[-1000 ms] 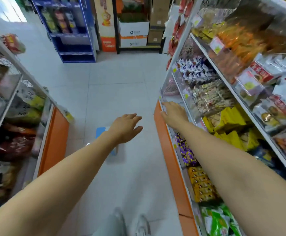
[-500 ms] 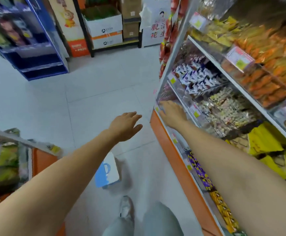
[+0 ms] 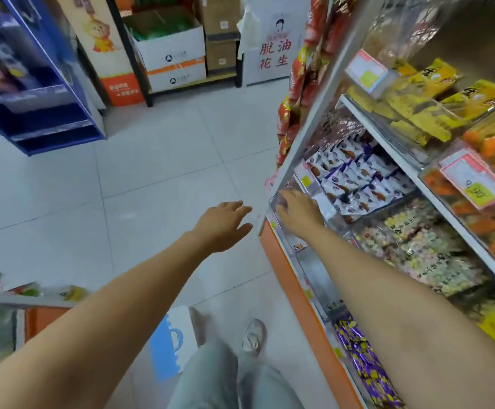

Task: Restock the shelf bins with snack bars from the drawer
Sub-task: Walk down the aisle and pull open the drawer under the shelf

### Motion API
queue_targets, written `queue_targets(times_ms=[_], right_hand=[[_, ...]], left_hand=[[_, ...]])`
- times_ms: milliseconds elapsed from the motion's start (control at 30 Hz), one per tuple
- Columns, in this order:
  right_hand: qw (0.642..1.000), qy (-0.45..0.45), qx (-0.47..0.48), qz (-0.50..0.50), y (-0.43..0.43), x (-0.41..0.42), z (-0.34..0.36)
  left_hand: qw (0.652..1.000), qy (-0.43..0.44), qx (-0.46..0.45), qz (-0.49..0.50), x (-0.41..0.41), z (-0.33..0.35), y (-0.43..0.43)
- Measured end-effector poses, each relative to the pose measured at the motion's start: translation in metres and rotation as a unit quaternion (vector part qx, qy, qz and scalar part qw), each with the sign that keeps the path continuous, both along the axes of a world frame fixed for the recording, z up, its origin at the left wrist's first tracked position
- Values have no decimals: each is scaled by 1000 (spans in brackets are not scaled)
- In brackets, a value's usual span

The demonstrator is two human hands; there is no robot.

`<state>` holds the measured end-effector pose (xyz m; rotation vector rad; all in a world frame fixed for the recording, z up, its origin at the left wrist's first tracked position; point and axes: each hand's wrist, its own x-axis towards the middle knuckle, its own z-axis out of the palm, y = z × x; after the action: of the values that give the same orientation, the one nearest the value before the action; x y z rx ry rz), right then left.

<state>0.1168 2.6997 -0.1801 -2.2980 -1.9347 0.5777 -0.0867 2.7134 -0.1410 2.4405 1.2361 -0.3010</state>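
Note:
My right hand (image 3: 297,214) reaches into a clear plastic bin (image 3: 275,224) at the far end of the low shelf on the right; its fingertips lie over the bin's front corner and I cannot see anything held. My left hand (image 3: 224,224) hovers in the aisle just left of that shelf end, fingers straight and spread, empty. White-and-purple snack packets (image 3: 358,178) fill the bin one level up, and pale wrapped sweets (image 3: 414,246) fill the one beside it. Purple-wrapped bars (image 3: 364,358) lie in the low row near me. No drawer is in view.
An orange base panel (image 3: 302,308) runs under the right shelving. A blue-and-white stool (image 3: 171,343) stands on the tiled floor by my feet (image 3: 252,338). A second shelf unit (image 3: 7,323) is at the lower left. A blue rack (image 3: 39,113) and stacked boxes (image 3: 175,57) close the aisle's far end.
The view has swung towards the right shelf and closer to its end. My right hand stays at the end bin; my left hand keeps hovering beside it.

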Motion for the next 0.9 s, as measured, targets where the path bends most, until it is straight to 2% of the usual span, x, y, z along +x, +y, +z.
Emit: queue_targets(times_ms=[267, 467, 633, 900], right_hand=[[1000, 8, -5, -24, 38, 23, -18], [993, -1, -19, -112, 49, 42, -38], [973, 24, -17, -230, 48, 42, -62], [906, 41, -43, -420, -4, 9, -91]], left_hand=[[998, 22, -19, -63, 36, -19, 67], [984, 31, -7, -176, 81, -38, 119], [955, 44, -21, -291, 108, -60, 156], [885, 58, -26, -462, 120, -103, 159]])
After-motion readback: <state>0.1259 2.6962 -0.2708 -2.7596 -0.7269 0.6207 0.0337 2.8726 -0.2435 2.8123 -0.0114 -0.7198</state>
